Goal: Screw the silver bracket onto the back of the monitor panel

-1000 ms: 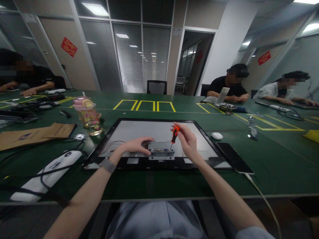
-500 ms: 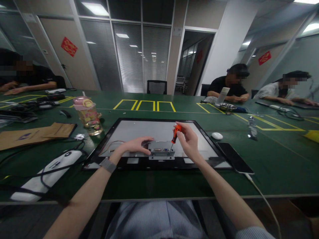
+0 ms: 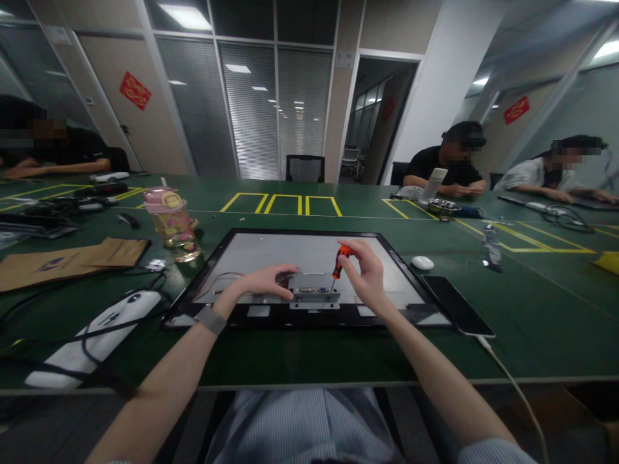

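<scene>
A flat display panel [image 3: 309,248] with a black frame and pale back lies on the table before me. On its near part stands a metal bracket [image 3: 314,304] that carries a board with connector ports. My right hand [image 3: 366,270] is closed on an orange and black screwdriver [image 3: 342,260], held steeply with its tip down at the bracket's right end. At the bracket's left end my left hand [image 3: 265,282] is curled, thumb and fingers around its side; what lies between them is partly hidden. Thin wires [image 3: 213,283] run across the panel to the left.
Left of the panel are a pink-lidded bottle [image 3: 170,225], brown paper packaging [image 3: 72,261] and a white power strip [image 3: 97,338] with black cables. At the right lie a white earbud case [image 3: 422,263] and a phone [image 3: 458,305] on a cable. Several people sit across the table.
Both hands keep almost the same places at the bracket. The screwdriver stays upright there, with the right-hand fingers slightly shifted on its handle.
</scene>
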`<state>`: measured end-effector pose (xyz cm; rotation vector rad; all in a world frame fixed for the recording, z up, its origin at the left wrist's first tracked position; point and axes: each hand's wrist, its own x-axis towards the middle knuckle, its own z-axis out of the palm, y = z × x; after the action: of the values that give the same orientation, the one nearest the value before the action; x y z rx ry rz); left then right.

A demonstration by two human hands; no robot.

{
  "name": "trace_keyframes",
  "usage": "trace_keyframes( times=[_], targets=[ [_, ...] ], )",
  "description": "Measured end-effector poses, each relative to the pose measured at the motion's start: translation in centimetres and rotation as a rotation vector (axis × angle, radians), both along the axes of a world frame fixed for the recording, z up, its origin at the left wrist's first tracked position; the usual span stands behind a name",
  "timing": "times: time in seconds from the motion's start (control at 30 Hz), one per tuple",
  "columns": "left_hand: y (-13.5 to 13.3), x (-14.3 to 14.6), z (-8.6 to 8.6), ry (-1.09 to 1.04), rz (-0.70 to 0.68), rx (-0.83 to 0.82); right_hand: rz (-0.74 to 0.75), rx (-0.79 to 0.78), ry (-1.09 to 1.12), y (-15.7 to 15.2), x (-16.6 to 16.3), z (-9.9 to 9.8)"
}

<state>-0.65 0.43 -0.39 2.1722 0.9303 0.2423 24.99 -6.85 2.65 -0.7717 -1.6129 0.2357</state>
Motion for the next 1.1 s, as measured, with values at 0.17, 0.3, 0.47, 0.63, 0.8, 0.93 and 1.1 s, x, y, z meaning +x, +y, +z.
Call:
trace_keyframes(
  times=[0.17, 0.3, 0.47, 0.63, 0.8, 0.93, 1.1],
  targets=[
    [0.14, -0.06, -0.24, -0.009, 0.003, 0.002, -0.015, 0.014, -0.023, -0.22, 0.12, 0.3],
    [0.11, 0.0, -0.29, -0.009, 0.013, 0.007, 0.051, -0.032, 0.013, -0.25, 0.15, 0.05],
    [0.11, 0.03, -0.19, -0.012, 0.002, 0.009, -0.028, 0.023, 0.023, -0.02, -0.09, 0.11],
    [0.24, -0.13, -0.32, -0.018, -0.009, 0.011, 0.066, -0.069, 0.186, 0.28, 0.08, 0.3],
    [0.22, -0.13, -0.29, -0.005, -0.006, 0.017, 0.339, -0.306, 0.371, 0.56, 0.09, 0.45],
    [0.27, -0.15, -0.38, -0.008, -0.003, 0.01, 0.45, -0.341, 0.43, 0.51, -0.13, 0.72],
    [0.26, -0.18, -0.42, -0.028, 0.001, -0.011, 0.368, -0.331, 0.34, 0.41, -0.11, 0.72]
  ],
)
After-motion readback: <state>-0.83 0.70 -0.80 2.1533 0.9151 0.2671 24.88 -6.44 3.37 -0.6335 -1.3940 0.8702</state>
